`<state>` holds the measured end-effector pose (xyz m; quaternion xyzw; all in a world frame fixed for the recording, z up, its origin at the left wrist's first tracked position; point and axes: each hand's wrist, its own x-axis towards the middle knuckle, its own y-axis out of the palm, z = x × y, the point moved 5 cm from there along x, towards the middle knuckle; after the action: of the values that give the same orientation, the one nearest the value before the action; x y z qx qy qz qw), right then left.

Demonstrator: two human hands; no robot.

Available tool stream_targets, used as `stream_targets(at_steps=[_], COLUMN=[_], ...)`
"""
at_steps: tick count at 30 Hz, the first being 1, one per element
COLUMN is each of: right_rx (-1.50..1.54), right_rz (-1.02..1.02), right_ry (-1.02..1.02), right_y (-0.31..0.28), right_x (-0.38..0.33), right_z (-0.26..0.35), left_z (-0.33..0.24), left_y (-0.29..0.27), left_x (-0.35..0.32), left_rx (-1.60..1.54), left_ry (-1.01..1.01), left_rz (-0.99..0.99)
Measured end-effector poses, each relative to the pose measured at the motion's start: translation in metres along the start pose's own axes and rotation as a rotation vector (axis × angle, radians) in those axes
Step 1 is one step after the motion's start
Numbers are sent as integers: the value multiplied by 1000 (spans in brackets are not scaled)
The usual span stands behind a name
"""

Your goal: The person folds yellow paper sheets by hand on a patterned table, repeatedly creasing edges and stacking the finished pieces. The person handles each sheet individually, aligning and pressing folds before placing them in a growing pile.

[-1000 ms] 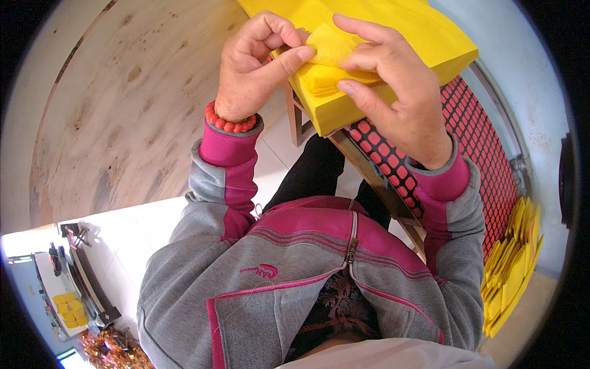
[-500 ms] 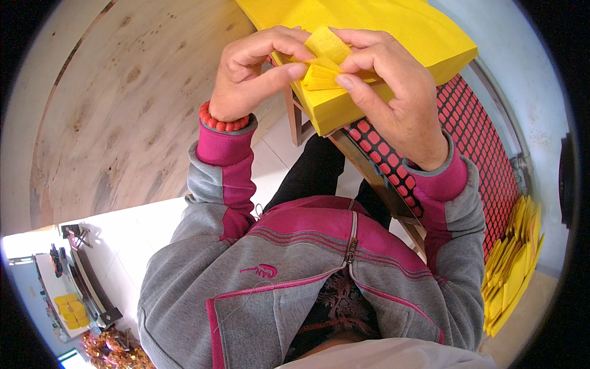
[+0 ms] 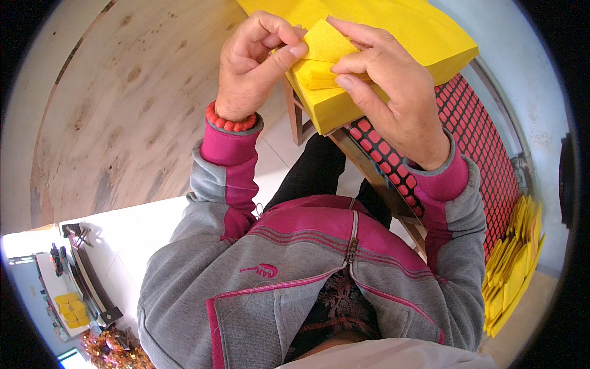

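Note:
Between my hands is a folded piece of yellow paper (image 3: pixel 327 47), with one flap standing up and several narrow pleats below it. My left hand (image 3: pixel 249 71) pinches the left edge of the flap between thumb and forefinger. On the other side, my right hand (image 3: pixel 396 80) grips the pleated part with thumb and fingers. Both hands are over the near corner of a thick stack of large yellow paper sheets (image 3: pixel 338 111). A red bead bracelet (image 3: pixel 230 122) circles my left wrist.
The yellow stack rests on a wooden stand (image 3: pixel 295 117) beside a red-and-black checked surface (image 3: pixel 473 135). Many folded yellow papers (image 3: pixel 513 270) lie at the right. A large wooden board (image 3: pixel 123 111) fills the left, and a pale blue wall (image 3: pixel 528 80) rises at the right.
My left hand has moved slightly up, its thumb now on the flap's edge. The flap has opened wider and lies flatter. My right hand has barely moved.

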<state>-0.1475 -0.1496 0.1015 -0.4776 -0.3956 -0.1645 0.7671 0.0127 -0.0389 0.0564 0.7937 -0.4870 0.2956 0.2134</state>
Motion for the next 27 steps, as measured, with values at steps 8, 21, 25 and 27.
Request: stream_targets(at_steps=[8,21,25,27], right_rx=[36,9,12,20], right_rz=[-54,10,6,-3], right_ry=[42,27,77,88], right_y=[1,1,2,2], right_x=[0,0,-2,-2], right_z=[-1,2,2,2], left_z=[-6,-8,-8,-8], left_y=[-6,-4,-4,-4], left_x=[1,3,4,4], left_rx=[69,124,111,105], left_ry=[63,32,66,71], left_rz=[223,261,289,291])
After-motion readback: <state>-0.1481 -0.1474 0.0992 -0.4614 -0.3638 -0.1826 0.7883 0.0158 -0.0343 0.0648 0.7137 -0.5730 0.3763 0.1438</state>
